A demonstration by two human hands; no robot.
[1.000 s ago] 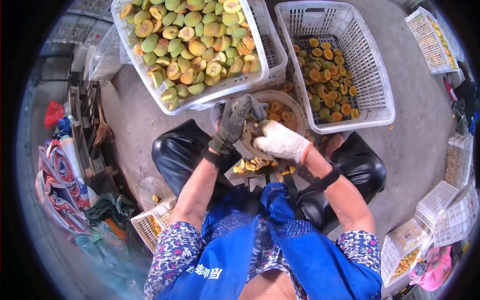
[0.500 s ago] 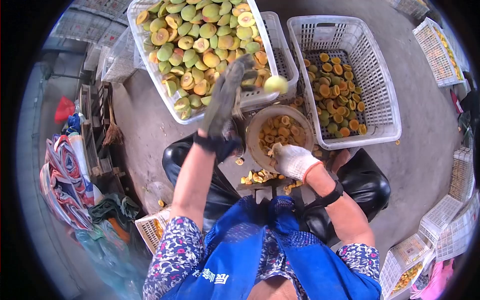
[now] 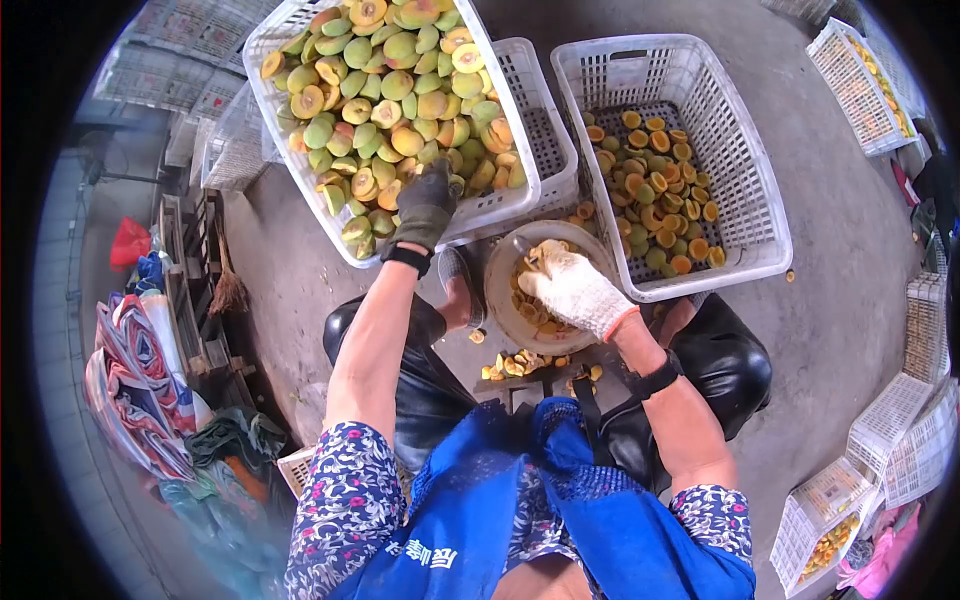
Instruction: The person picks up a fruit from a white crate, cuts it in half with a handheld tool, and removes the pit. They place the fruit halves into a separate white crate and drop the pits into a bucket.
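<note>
Because the round beige tub [image 3: 500,318] could catch scraps, I curled my white-gloved right hand [image 3: 575,290], fingers bent, round an unclear grey tool [image 3: 522,243] above it, my dark-gloved left hand [image 3: 426,207], fingers hidden, amid green-orange fruit halves [image 3: 400,90] in the white plastic crate [image 3: 513,112].

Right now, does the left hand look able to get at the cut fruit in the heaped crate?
Probably yes: the left hand reaches over the near rim of the open-topped crate, fingers at the cut fruit, with no visible obstacle between.
</note>
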